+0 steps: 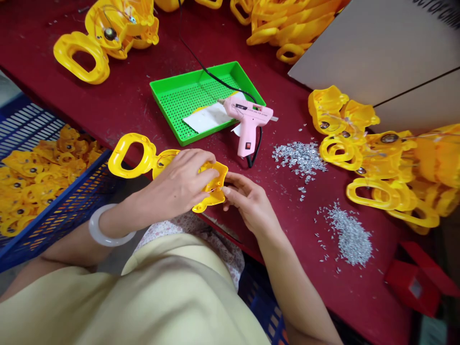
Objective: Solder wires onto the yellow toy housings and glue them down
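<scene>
A yellow plastic toy shell [131, 155] with a loop handle lies at the near edge of the dark red table [125, 100]. My left hand [179, 184] lies over its middle, fingers curled down onto it, a white bangle on the wrist. My right hand [247, 199] pinches the shell's right end with its fingertips. A pink glue gun [247, 124] stands just beyond the hands, its nozzle over a green perforated tray [179, 96] holding a white sheet.
Two heaps of small silver screws [300, 157] [350, 237] lie right of my hands. Yellow shells pile up at right [388, 167], at the far left [108, 33] and at the top. A blue basket [36, 172] of yellow parts sits at left. A cardboard box [388, 52] stands at back right.
</scene>
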Available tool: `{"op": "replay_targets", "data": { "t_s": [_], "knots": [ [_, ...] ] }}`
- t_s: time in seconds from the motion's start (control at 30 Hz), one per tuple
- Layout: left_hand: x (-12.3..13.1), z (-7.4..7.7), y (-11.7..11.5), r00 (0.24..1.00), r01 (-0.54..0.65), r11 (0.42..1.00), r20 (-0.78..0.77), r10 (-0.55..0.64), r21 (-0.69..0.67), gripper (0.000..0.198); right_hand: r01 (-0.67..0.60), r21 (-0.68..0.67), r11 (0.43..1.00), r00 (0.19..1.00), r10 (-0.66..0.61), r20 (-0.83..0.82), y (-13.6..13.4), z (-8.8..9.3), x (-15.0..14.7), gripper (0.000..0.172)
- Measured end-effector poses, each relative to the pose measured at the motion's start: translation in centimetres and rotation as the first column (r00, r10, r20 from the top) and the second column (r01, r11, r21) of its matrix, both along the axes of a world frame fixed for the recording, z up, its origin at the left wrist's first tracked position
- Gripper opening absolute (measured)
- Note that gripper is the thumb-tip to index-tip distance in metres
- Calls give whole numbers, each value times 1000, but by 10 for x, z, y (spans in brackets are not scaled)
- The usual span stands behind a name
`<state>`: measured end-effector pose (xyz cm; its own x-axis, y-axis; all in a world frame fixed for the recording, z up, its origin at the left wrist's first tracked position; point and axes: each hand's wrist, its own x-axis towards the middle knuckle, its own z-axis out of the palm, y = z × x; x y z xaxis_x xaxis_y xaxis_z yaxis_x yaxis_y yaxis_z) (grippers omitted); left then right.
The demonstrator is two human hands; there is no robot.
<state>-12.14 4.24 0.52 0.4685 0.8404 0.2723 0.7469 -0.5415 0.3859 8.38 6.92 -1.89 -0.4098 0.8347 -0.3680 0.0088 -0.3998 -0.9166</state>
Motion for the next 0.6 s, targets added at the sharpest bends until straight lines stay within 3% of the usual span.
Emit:
{"op": "replay_targets", "data": {
  "t_s": [0.23, 0.43, 0.6],
  "knots": [
    [-3, 0, 18, 999, -28, 999, -35, 29, 28, 12, 13, 27, 1000, 1000, -13, 2, -2, -3, 0, 40],
    [-8, -6, 31, 999, 36, 999, -30, -37, -23, 18, 21, 34, 999, 1000, -22, 17, -2, -2, -2, 39],
    [-22, -4, 26, 991, 70, 996, 115, -64, -48, 21, 40, 40, 998, 999, -41, 19, -4, -2, -4, 40]
  ]
}}
